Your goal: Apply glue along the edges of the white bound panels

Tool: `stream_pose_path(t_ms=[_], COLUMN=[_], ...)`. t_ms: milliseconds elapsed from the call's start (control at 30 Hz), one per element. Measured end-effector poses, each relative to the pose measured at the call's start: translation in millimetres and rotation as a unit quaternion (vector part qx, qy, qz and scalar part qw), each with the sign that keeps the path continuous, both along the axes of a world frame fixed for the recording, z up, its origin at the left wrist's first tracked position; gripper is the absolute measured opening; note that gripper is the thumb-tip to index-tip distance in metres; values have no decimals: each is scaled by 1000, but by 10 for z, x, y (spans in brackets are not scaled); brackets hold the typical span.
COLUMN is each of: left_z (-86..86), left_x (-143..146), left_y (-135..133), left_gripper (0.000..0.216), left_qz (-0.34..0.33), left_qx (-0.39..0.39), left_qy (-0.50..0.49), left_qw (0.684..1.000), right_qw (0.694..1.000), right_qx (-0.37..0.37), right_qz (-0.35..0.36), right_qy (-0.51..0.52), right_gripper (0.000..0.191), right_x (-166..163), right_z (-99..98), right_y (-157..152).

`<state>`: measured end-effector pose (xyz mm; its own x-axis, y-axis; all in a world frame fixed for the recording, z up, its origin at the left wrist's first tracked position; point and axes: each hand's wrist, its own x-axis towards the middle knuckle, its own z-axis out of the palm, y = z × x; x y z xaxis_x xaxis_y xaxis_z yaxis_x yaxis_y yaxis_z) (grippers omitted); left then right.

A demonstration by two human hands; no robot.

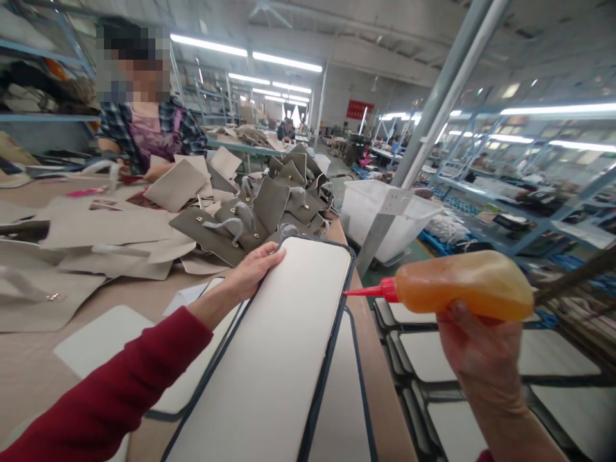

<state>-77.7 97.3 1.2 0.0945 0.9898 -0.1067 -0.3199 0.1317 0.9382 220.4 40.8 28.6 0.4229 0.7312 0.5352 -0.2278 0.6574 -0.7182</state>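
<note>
My left hand (pixel 257 269) grips the far left edge of a long cream panel (pixel 274 340) with rounded corners and a dark rim. The panel is tilted up off the table. In my right hand (pixel 481 346) is a squeeze bottle (pixel 462 282) of amber liquid, lying on its side with its red nozzle pointing left. The nozzle tip (pixel 349 293) is at the panel's right rim near the far corner; whether it touches I cannot tell. Beneath the panel lie similar dark-rimmed panels (pixel 344 378), partly hidden.
Dark olive pieces with handles (pixel 269 208) and beige pieces (pixel 110 228) are heaped on the table (pixel 43 366). More rimmed panels (pixel 428 353) are stacked at the right. A white bin (pixel 366 208) stands beyond the table edge by a metal post (pixel 409 167). A co-worker (pixel 149 128) is across the table.
</note>
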Motion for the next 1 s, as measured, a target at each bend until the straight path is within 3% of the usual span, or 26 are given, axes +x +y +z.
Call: stream_pose_path(t_ms=[200,433,567,733,867,1000], left_z=[-35,117,168,156,127,120], left_x=[18,112,129,72,-61,-195], left_y=[27,-21,-36,-1,58,59], left_gripper=[33,17,19,21,24,27], left_qz=[-14,3,20,38,90,155], left_qx=[4,-23,-26,-21,-24,-33], left_qy=[8,18,19,19,23,28], left_qw=[1000,1000,999,999,995,987], right_qw=[999,998,995,988,972,974], right_qx=[-8,-29,-40,-95,-140,-165], right_qz=[17,55,69,98,139,111], right_qy=[-29,-29,-56,-71,-125,-108], right_gripper=[33,41,40,42,52,30], right_x=[38,43,20,30,87,87], right_z=[-84,-154,-166,-299,-444,-322], right_y=[-132,-367,-506,-723,-1004,-1276])
